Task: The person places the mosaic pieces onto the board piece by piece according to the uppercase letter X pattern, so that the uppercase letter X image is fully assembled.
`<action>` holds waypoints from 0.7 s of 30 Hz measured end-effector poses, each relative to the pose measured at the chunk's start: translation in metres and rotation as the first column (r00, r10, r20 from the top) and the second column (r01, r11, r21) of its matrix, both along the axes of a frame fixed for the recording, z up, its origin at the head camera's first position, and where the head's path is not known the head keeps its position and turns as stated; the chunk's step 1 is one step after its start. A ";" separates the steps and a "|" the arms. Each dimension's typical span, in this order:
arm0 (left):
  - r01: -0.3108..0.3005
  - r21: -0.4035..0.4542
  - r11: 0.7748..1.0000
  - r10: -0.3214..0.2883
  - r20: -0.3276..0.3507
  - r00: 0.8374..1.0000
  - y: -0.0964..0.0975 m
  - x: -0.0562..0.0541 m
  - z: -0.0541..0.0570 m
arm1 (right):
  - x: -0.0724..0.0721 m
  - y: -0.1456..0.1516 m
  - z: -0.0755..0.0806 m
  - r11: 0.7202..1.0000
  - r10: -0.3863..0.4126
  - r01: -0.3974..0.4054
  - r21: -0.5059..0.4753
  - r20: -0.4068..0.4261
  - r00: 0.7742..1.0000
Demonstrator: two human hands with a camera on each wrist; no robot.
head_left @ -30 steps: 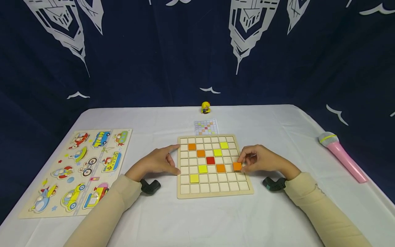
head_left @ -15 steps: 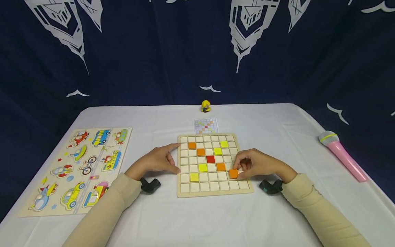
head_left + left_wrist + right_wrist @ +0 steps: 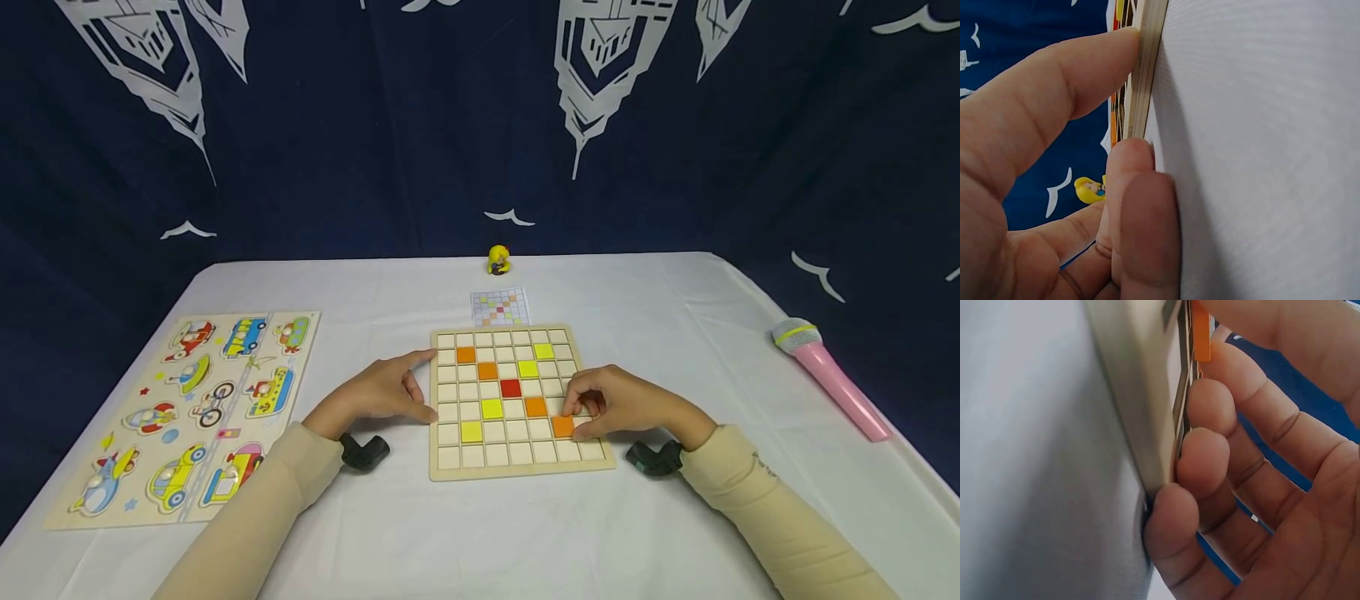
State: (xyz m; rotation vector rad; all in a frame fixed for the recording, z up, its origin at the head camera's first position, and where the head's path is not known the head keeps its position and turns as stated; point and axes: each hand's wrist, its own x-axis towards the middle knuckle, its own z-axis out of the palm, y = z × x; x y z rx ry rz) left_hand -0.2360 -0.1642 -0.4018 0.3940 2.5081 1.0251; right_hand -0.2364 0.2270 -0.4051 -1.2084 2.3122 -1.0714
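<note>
A square wooden grid board (image 3: 521, 474) lies on the white-covered table, with colored tiles set in two diagonals that cross at a red tile (image 3: 511, 389). My right hand (image 3: 626, 402) pinches an orange tile (image 3: 562, 427) between thumb and index finger, low over the grid's lower right part. In the right wrist view this orange tile (image 3: 1201, 337) stands at the grid surface, and the other fingertips rest along the board's edge. My left hand (image 3: 384, 390) touches the board's left side with thumb and index finger spread apart. Its fingertips meet the wooden edge (image 3: 1147, 69) in the left wrist view.
Behind the board lies a small printed grid card (image 3: 500, 307), and past it a yellow figurine (image 3: 498, 260). A vehicle picture puzzle (image 3: 191, 429) covers the left side. The pink toy microphone (image 3: 840, 387) lies near the right edge. A dark patterned curtain (image 3: 390, 150) hangs behind.
My right hand has carried the orange tile toward me and slightly left, from the board's right edge to a cell further in and lower. The left hand has stayed put.
</note>
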 end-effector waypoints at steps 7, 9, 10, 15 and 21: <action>-0.010 0.000 1.000 0.010 0.004 1.000 -0.002 0.002 0.001 | -0.002 -0.002 -0.001 1.000 -0.011 0.011 0.002 0.044 0.999; -0.015 0.001 1.000 0.015 0.005 1.000 -0.002 0.002 0.000 | -0.003 -0.002 0.000 1.000 -0.027 0.027 -0.002 0.065 0.998; -0.018 0.000 1.000 0.018 0.005 1.000 -0.002 0.002 0.000 | -0.004 -0.001 0.000 0.999 -0.038 0.039 -0.001 0.076 0.996; -0.016 0.014 1.000 0.016 0.013 1.000 0.001 0.005 -0.005 | 0.001 0.003 -0.001 0.993 -0.122 0.122 0.007 0.097 0.988; -0.007 0.006 1.000 0.007 0.033 0.999 0.002 0.011 -0.017 | 0.013 0.013 -0.008 0.952 -0.306 0.306 -0.024 -0.002 0.952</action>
